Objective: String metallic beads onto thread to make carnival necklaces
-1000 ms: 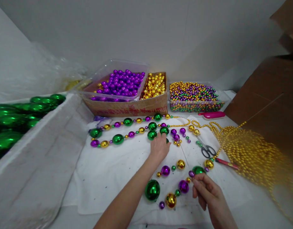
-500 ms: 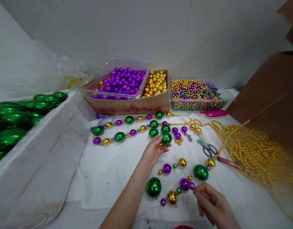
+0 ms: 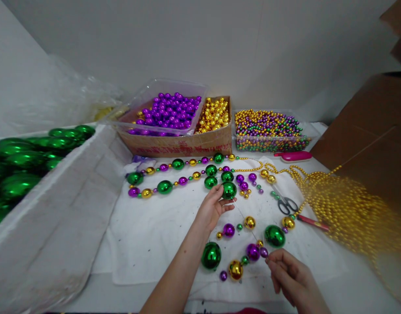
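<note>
My left hand (image 3: 218, 205) holds a large green bead (image 3: 229, 190) between thumb and fingers. A thin string (image 3: 239, 209) runs from that bead down to a small gold bead (image 3: 259, 243). My right hand (image 3: 293, 279) is pinched at a small purple bead (image 3: 263, 252), beside a larger purple bead (image 3: 253, 252); whether the fingers also grip string is hidden. Around the hands lie a large green bead (image 3: 211, 255), a gold bead (image 3: 236, 270), a purple bead (image 3: 229, 230) and another big green bead (image 3: 275, 236).
A finished-looking bead strand (image 3: 164, 187) lies behind my left hand. Scissors (image 3: 287, 205) and a red tool (image 3: 313, 222) lie right, near piled gold bead chain (image 3: 347, 209). Behind stand a cardboard box (image 3: 174, 146) and a clear bin (image 3: 272, 144). A white box (image 3: 66, 209) stands left.
The small purple bead has risen slightly with my right fingertips. My left hand still holds the green bead; the view has shifted a little.
</note>
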### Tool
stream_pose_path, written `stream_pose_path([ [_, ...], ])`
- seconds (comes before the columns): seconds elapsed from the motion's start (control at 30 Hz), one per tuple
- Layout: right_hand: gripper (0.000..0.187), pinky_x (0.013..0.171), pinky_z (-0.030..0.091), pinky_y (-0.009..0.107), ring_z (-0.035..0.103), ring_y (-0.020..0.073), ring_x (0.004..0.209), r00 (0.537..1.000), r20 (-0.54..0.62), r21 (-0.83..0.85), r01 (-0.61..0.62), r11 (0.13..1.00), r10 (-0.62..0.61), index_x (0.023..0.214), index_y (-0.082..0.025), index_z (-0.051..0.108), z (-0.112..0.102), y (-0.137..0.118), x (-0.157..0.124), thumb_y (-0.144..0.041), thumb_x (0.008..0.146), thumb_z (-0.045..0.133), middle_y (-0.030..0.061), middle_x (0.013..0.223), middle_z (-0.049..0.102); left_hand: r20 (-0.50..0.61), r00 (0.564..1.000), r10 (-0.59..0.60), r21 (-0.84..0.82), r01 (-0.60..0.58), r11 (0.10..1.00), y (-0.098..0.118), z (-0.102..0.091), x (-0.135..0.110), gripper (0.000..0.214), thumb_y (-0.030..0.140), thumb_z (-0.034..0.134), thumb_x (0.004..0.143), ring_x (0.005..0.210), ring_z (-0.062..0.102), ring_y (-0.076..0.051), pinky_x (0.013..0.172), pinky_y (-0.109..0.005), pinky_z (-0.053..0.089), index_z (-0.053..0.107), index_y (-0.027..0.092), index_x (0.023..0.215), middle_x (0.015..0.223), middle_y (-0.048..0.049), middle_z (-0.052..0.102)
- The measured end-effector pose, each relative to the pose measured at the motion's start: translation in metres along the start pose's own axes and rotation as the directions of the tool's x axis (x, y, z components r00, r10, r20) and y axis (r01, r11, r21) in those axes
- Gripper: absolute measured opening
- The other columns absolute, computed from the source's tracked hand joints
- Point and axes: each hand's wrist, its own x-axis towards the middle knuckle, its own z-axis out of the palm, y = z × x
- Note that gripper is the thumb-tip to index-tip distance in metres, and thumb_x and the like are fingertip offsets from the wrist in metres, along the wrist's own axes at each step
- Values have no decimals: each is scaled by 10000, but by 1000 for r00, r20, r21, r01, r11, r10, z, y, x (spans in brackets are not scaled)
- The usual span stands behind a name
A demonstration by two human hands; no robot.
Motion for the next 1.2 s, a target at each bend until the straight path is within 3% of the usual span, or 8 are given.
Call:
stream_pose_path([
  [0.3,457,386,97,193,225,46,401,1000,-6,-21,-2,1000,2,763,-153,573,-2,0,0,-609,756,581,-42,465,457,5,1000,11,7,-11,1000,-4,2,0,212,307,611,815,746,669,-187,611,-285,539,535,190,975,928,-53,640],
  [0.73,403,369,93,179,219,27,388,998,-25,75,54,996,-52,785,-154,578,6,5,7,-554,761,617,-44,487,468,25,999,29,9,-29,1000,-18,12,-17,324,301,619,815,875,642,-216,658,-338,562,506,204,1103,1018,-71,589],
  [1.2,448,349,122,161,251,26,360,989,-132,91,77,993,-64,754,-158,604,10,14,20,-595,675,665,-30,467,490,53,997,53,67,-57,996,-27,24,-31,423,319,601,826,1017,541,-222,665,-320,577,454,235,1213,1135,-76,493],
])
